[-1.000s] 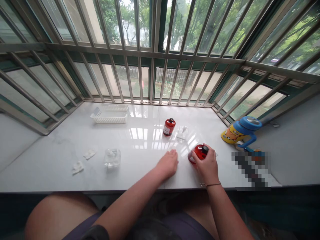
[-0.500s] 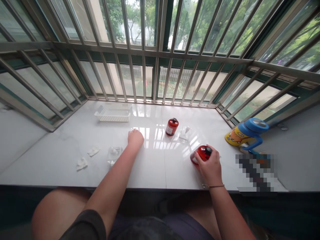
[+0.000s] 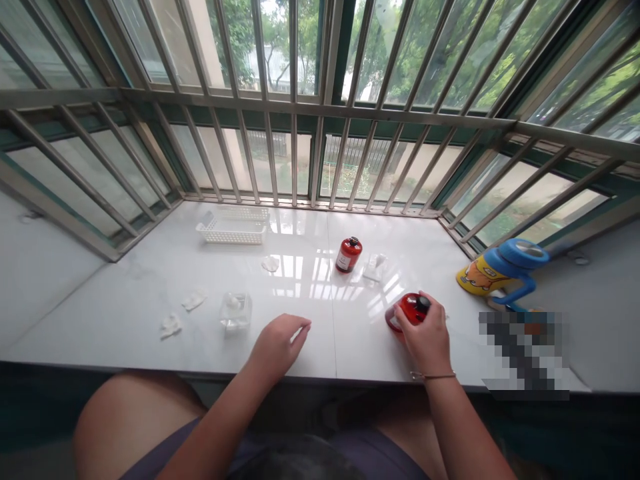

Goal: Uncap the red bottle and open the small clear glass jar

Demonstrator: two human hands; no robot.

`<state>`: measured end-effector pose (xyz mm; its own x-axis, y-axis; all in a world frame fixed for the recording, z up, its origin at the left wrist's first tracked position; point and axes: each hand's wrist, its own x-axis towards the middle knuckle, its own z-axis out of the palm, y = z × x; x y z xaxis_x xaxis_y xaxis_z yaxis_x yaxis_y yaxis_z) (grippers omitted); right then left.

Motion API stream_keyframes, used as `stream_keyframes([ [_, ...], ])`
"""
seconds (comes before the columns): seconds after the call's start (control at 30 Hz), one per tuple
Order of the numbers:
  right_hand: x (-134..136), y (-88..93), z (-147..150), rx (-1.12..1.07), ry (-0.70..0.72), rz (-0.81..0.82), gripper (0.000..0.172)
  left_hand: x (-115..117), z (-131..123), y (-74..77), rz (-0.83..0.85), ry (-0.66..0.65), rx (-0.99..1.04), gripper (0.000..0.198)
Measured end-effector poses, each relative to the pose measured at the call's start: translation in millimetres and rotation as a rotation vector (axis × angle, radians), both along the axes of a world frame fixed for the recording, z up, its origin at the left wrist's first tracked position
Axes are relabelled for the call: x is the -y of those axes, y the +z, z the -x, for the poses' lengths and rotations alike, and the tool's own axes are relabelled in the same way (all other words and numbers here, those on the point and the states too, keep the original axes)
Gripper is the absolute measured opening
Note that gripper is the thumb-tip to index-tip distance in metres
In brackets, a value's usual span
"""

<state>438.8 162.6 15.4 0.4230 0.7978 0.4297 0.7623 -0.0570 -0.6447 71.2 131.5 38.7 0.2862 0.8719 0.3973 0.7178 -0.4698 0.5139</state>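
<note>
My right hand (image 3: 428, 335) is wrapped round a small red bottle with a black cap (image 3: 409, 309), tilted on the white sill (image 3: 150, 293). My left hand (image 3: 277, 343) hovers near the sill's front edge, fingers loosely curled, holding nothing. A white wad (image 3: 271, 264) lies farther back on the sill, in front of the basket. A second red bottle (image 3: 349, 255) stands upright at the middle, beside a small clear packet (image 3: 375, 268). A clear plastic box (image 3: 235, 311) with white pads sits left of my left hand.
A white slatted basket (image 3: 233, 226) stands at the back left near the window bars. Two more white wads (image 3: 195, 299) (image 3: 171, 326) lie at the left. A blue and yellow child's cup (image 3: 500, 269) lies at the right, next to a blurred patch.
My left hand reached far out toward the basket, left a white wad on the sill there, and has drawn back to the front edge. The right hand kept its hold.
</note>
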Motion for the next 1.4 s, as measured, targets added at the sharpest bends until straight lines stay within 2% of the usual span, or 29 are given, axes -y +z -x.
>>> stream_keyframes([
  [0.07,1.1,1.1,2.8,0.009,0.019,-0.001,0.083,17.8,22.7,2.6,-0.151,0.072,0.078,0.011],
  [0.23,9.3,2.0,34.3,-0.003,0.183,-0.008,0.074,38.4,67.5,13.1,-0.342,0.42,0.13,0.005],
  [0.33,16.5,2.3,65.5,-0.013,0.355,-0.031,0.065,41.5,77.7,17.7,-0.402,0.537,0.173,0.033],
  [0.4,21.0,3.3,84.9,-0.027,0.442,-0.039,0.061,44.1,75.6,21.8,-0.387,0.582,0.253,0.052],
  [0.5,27.3,4.3,106.4,-0.054,0.519,-0.037,0.06,49.6,56.2,30.9,-0.251,0.48,0.359,0.047],
  [0.6,34.5,1.9,120.8,-0.094,0.557,-0.018,0.068,48.9,20.0,40.1,-0.035,0.197,0.362,0.042],
  [0.7,42.8,-5.8,134.3,-0.175,0.591,0.037,0.077,34.0,-20.9,42.6,0.145,-0.056,0.358,0.068],
  [0.8,49.0,-17.0,147.7,-0.233,0.594,0.07,0.072,12.2,-55.3,37.0,0.269,-0.158,0.356,0.079],
  [0.9,50.3,-26.4,156.6,-0.21,0.547,0.044,0.06,-0.6,-79.5,27.4,0.29,-0.123,0.357,0.073],
  [1.03,46.9,-28.8,159.4,-0.204,0.554,0.047,0.036,1.6,-93.5,18.0,0.202,0.018,0.476,0.028],
  [1.1,45.2,-27.3,158.9,-0.186,0.566,0.022,0.032,4.5,-94.1,16.6,0.206,0.024,0.524,0.017],
  [1.23,44.6,-25.0,157.8,-0.13,0.553,-0.004,0.039,6.6,-93.4,17.9,0.21,0.021,0.566,0.02],
  [1.4,46.8,-24.4,157.8,-0.156,0.574,-0.005,0.037,8.6,-96.1,19.4,0.171,0.088,0.54,0.027],
])
